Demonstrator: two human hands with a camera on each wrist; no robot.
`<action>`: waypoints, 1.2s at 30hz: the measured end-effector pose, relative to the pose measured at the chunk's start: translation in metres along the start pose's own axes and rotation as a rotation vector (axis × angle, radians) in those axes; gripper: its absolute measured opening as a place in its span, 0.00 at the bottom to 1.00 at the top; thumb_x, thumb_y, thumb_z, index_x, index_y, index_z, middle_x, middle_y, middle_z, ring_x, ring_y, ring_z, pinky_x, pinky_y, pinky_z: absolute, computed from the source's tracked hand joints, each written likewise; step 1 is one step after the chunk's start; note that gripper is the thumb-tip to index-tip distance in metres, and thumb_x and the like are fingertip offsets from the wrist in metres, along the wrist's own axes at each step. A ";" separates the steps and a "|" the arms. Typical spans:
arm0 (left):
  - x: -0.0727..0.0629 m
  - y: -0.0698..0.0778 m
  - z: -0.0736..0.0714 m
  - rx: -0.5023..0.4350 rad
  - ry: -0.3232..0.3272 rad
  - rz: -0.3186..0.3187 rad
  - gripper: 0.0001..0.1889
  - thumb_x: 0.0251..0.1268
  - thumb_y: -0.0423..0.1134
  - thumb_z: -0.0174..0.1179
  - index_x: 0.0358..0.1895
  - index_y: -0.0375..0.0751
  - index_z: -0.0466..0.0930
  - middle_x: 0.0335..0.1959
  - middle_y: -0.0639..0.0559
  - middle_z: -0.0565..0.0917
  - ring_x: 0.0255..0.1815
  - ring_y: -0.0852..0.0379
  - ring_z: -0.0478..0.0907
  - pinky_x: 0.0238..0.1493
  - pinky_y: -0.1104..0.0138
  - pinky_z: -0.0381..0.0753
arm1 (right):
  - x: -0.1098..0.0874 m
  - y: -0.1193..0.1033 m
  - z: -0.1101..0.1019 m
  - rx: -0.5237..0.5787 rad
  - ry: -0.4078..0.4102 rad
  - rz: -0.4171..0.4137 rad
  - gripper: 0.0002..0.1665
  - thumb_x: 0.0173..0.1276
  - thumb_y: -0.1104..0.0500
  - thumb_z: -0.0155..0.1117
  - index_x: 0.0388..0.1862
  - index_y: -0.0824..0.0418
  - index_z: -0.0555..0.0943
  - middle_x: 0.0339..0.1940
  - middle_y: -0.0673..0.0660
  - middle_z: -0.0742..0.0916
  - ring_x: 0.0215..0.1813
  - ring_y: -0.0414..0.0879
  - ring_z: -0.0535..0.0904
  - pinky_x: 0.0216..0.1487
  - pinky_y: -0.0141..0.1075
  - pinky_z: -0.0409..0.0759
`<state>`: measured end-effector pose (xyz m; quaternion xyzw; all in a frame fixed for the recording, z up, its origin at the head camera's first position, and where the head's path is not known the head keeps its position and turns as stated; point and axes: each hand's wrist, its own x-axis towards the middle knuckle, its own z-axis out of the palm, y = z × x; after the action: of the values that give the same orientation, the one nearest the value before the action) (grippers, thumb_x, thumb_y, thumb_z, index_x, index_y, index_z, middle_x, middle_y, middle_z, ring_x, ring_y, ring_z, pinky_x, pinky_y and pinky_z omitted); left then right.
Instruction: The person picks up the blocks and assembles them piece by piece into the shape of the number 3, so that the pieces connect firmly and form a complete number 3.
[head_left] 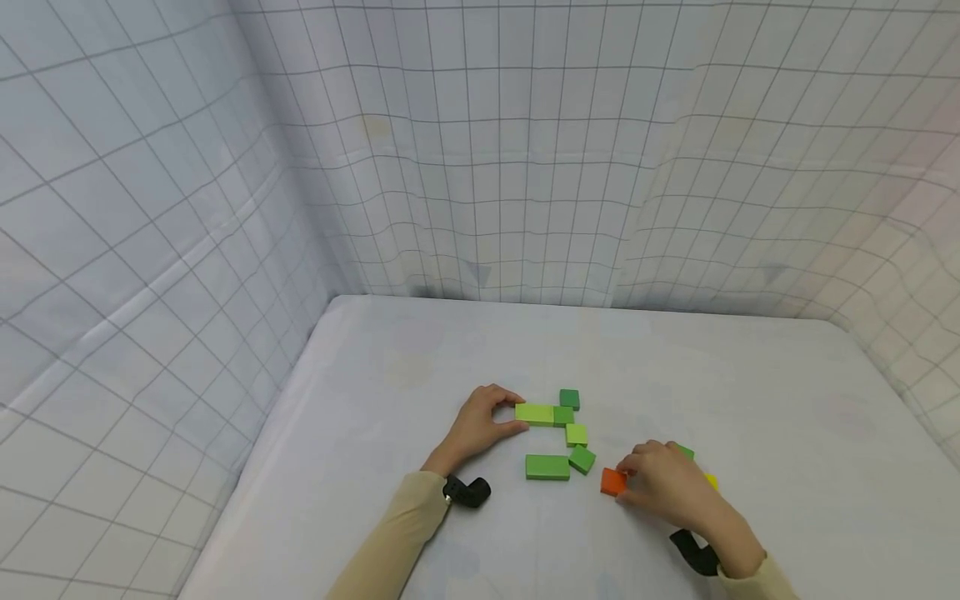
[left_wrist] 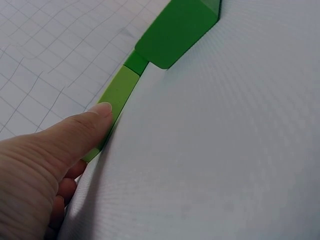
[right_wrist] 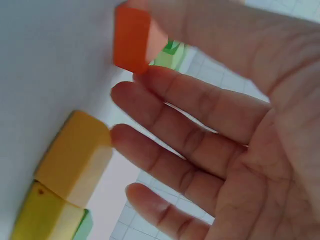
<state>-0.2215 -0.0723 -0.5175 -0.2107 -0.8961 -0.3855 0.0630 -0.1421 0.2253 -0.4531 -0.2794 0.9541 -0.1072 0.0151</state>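
Observation:
In the head view my left hand (head_left: 478, 423) grips the left end of a long lime-green block (head_left: 534, 414) between thumb and fingers. A small green block (head_left: 563, 416) touches its right end. Dark green (head_left: 569, 399), lime (head_left: 576, 434) and tilted green (head_left: 582, 459) small blocks stand close by, and a long green block (head_left: 547, 467) lies nearer the front. My right hand (head_left: 666, 482) pinches an orange-red block (right_wrist: 131, 40) between thumb and index finger; its other fingers extend loosely in the right wrist view. A yellow-orange block (right_wrist: 75, 155) is beside those fingers.
Beyond the right hand, a green block (head_left: 686, 451) and a yellow block (head_left: 712, 481) are partly hidden. Another yellow block (right_wrist: 40, 215) touches the yellow-orange one in the right wrist view. The white table (head_left: 360, 350) is bordered by grid-patterned cloth walls (head_left: 480, 167).

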 end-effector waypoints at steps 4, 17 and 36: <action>0.000 0.000 0.000 0.002 -0.001 -0.003 0.19 0.53 0.47 0.71 0.48 0.47 0.83 0.41 0.59 0.80 0.43 0.60 0.70 0.47 0.63 0.69 | -0.004 -0.004 0.002 0.013 -0.011 -0.003 0.14 0.47 0.53 0.78 0.33 0.56 0.86 0.29 0.42 0.82 0.35 0.41 0.73 0.41 0.44 0.72; 0.000 0.000 -0.001 0.026 -0.001 -0.016 0.19 0.53 0.49 0.70 0.48 0.49 0.82 0.42 0.60 0.79 0.44 0.60 0.70 0.49 0.63 0.69 | -0.003 -0.037 0.012 0.088 -0.052 -0.187 0.16 0.51 0.49 0.76 0.37 0.53 0.87 0.31 0.38 0.77 0.36 0.36 0.69 0.38 0.37 0.71; -0.001 -0.001 0.001 0.007 0.007 0.004 0.19 0.53 0.49 0.70 0.48 0.48 0.82 0.42 0.59 0.80 0.44 0.60 0.71 0.48 0.62 0.69 | 0.027 -0.074 0.029 0.022 0.044 -0.375 0.16 0.55 0.47 0.74 0.40 0.52 0.87 0.31 0.41 0.71 0.37 0.38 0.66 0.39 0.34 0.62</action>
<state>-0.2208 -0.0726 -0.5187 -0.2109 -0.8969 -0.3829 0.0674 -0.1229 0.1448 -0.4646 -0.4498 0.8841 -0.1248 -0.0229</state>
